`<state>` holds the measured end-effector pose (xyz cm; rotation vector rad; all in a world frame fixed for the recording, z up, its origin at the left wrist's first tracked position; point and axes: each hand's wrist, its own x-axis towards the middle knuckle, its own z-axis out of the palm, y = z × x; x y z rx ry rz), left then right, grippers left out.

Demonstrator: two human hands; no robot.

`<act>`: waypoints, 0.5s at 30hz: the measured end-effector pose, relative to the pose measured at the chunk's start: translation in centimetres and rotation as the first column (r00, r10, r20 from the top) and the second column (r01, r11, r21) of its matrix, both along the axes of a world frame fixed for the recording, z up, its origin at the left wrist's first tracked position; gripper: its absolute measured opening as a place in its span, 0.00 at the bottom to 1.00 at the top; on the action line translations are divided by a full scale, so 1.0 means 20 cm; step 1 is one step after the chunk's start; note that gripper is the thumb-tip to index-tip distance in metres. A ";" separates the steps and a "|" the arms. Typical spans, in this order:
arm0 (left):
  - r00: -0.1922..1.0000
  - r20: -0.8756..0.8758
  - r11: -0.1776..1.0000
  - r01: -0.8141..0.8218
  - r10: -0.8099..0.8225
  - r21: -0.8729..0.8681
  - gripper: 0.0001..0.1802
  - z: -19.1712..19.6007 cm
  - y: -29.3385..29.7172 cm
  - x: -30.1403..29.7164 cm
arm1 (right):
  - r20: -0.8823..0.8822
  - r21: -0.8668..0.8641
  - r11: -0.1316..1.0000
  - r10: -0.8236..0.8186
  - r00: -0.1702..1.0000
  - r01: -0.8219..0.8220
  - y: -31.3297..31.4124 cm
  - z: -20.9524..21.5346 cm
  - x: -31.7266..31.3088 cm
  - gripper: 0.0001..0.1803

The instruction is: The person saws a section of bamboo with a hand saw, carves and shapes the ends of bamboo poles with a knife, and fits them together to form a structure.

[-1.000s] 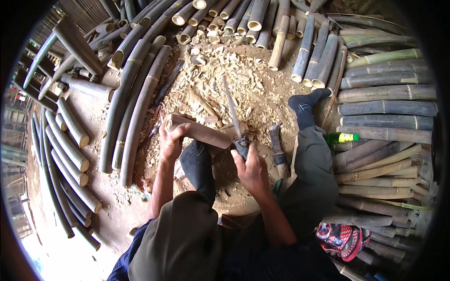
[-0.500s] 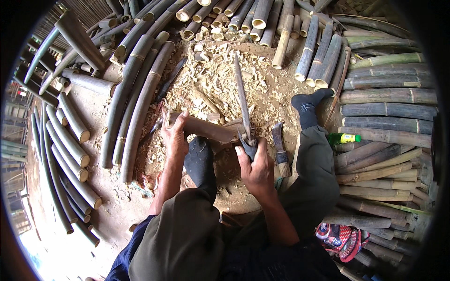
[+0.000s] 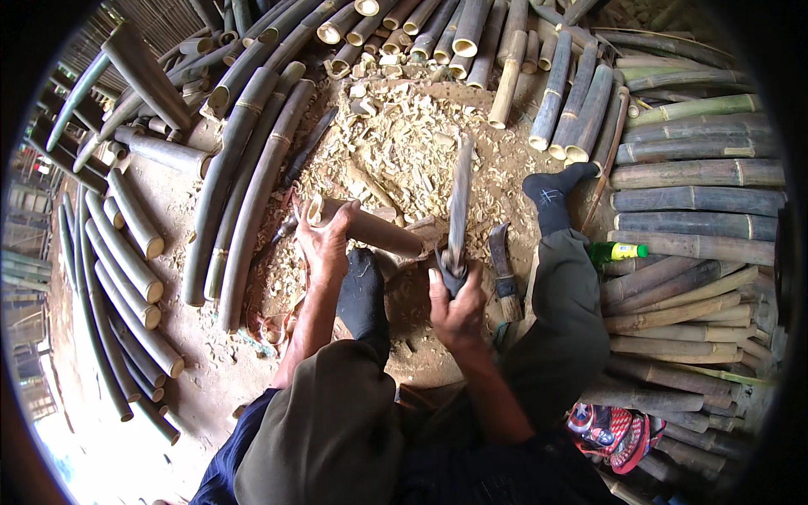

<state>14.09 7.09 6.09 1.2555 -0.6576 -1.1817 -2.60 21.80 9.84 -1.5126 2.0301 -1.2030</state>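
Bamboo piece lies gripped in my left hand, my right hand clenching the blade, green bottle by stacked poles.

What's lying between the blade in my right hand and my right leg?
In the head view, a second knife lies on the ground between the blade held by the right hand and the right leg.

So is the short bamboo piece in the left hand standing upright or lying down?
Lying down: the bamboo piece runs sideways across the chips, the left hand gripping its hollow open end.
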 end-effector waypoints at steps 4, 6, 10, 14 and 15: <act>0.992 -0.002 0.988 0.124 -0.124 -0.095 0.46 0.00 0.00 -0.06 | -0.307 0.495 0.862 0.056 0.950 0.109 0.04 -0.48 -0.09 0.29; 0.992 0.017 0.989 0.126 -0.125 -0.078 0.35 0.01 0.05 -0.09 | -0.279 0.380 0.925 0.089 0.956 0.025 0.07 -0.45 -0.10 0.31; 0.939 -0.001 0.934 0.341 -0.343 -0.110 0.34 -0.05 0.00 0.13 | -0.014 0.243 0.969 0.043 0.999 -0.038 -0.03 0.13 -0.03 0.30; 0.920 -0.077 0.913 0.368 -0.385 -0.175 0.25 0.00 -0.03 0.11 | -0.004 0.380 0.924 0.050 0.999 -0.045 -0.01 -0.02 -0.02 0.30; 0.911 -0.113 0.910 0.373 -0.396 -0.182 0.26 0.01 -0.03 0.08 | -0.083 0.517 0.856 0.033 0.996 0.015 0.00 -0.19 -0.04 0.30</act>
